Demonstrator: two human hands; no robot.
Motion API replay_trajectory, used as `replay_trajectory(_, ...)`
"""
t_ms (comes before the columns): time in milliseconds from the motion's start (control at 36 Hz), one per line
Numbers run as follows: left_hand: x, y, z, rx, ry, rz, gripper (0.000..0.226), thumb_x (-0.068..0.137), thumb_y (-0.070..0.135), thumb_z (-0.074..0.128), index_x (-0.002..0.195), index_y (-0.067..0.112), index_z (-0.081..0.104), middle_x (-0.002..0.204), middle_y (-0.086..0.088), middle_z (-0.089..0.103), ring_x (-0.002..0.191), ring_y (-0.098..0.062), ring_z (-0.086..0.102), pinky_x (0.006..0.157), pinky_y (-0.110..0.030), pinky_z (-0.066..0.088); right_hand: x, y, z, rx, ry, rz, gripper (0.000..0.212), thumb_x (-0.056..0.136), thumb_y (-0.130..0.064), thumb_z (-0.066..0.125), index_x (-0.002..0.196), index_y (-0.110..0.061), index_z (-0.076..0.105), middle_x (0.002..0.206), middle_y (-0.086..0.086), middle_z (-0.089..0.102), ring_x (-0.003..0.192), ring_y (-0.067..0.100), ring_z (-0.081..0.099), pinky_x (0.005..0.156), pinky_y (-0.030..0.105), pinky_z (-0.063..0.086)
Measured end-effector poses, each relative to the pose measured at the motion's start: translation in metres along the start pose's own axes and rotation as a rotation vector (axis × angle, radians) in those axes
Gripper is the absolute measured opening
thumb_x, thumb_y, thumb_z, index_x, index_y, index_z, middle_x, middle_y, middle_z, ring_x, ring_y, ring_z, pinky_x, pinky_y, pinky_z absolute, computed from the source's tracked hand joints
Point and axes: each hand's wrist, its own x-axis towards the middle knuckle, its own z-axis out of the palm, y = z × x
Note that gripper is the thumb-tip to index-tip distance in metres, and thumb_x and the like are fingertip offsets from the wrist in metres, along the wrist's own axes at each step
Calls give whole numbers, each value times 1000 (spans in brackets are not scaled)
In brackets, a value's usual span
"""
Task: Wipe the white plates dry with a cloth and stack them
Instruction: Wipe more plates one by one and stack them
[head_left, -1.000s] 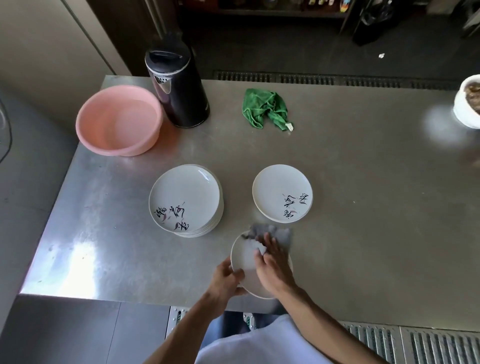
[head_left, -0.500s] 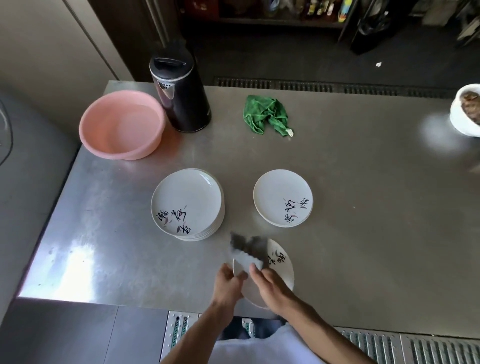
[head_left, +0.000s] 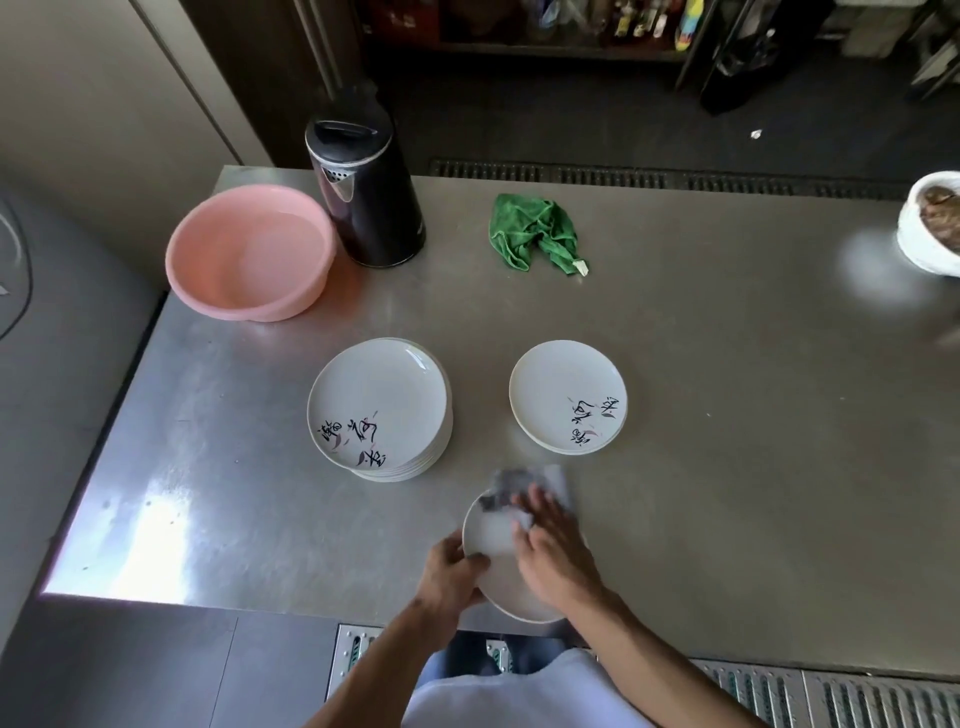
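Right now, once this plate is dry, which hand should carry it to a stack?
Left, probably: the left hand grips the plate by its rim, while the right hand presses the cloth onto it.

Stainless-steel tabletop (head_left: 753, 441) open at right. Far: pink plastic basin (head_left: 249, 254), black kettle (head_left: 369, 197), green cloth (head_left: 530, 234). Centre: tall white plate stack (head_left: 374, 395), lower white stack (head_left: 556, 384).

A working kitchen, by the look: steel worktable (head_left: 737, 467); floor drain grates (head_left: 613, 179); stacked plates (head_left: 379, 395).

text: none legible | left plate stack (head_left: 379, 405): black brush characters, unreadable | right plate stack (head_left: 567, 397): same
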Motion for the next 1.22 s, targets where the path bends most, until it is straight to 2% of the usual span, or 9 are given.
replay_trajectory(83,0,-4,5,-55,53,11,48,74,3,55,120,10,67,109,-20,74,96,-34,71,74,-45,61,2,-6,1,8,-59,229,54,107,-36,20,156,-13,28,166,14,11,153,23,9,123,34,-3)
replay_trajectory(250,0,-5,8,-160,193,4,19,83,4,63,99,10,53,87,-15,68,74,-22,68,59,-35,57,-24,-17,5,375,-170,41,55,107,-42,29,158,-23,22,167,-5,10,152,4,6,121,19,4)
replay_trajectory(389,7,1,-8,-38,182,-10,10,96,2,61,101,6,53,104,-19,68,94,-32,68,74,-43,60,-25,-19,0,594,-134,46,57,105,-46,33,158,-29,22,164,-18,18,147,-10,13,123,22,13)
replay_trajectory(556,2,0,-6,46,-50,-2,33,86,-6,62,116,6,69,106,-17,76,93,-32,75,75,-43,62,-10,-9,6,124,-150,-107,54,107,-43,17,158,-27,22,167,-1,5,154,16,0,122,24,-4)
replay_trajectory(667,0,-5,-1,31,-55,-6,44,78,-3,56,118,10,68,105,-14,77,90,-30,76,71,-43,62,5,-6,1,-45,-66,212,55,107,-42,19,159,-25,17,167,6,3,154,22,2,124,39,0)
replay_trajectory(806,-3,-7,2,45,-81,-19,31,74,11,59,99,15,76,100,-15,78,91,-27,76,73,-39,62,-1,-25,10,66,-207,-181,51,109,-35,23,159,-27,16,166,-5,3,154,13,0,122,30,-6)
replay_trajectory(944,-1,-6,-10,-33,-27,-47,31,80,6,60,106,12,75,100,-15,77,83,-25,77,65,-36,61,0,-1,-2,-65,-113,78,58,108,-41,22,158,-11,22,166,5,15,153,17,11,124,31,2)
replay_trajectory(1111,4,17,-12,-14,-64,-6,50,77,5,55,126,13,64,101,-16,77,85,-27,75,69,-37,60,-34,4,-28,41,-141,-373,75,92,-70,44,149,-21,45,157,-10,34,146,2,25,121,19,10)
replay_trajectory(1222,5,24,-9,-81,-22,-5,70,98,-5,45,141,50,36,105,-17,77,79,-28,74,69,-41,61,-44,-3,-44,61,25,-441,44,89,-45,62,118,-14,70,118,-5,71,108,15,63,97,29,50)
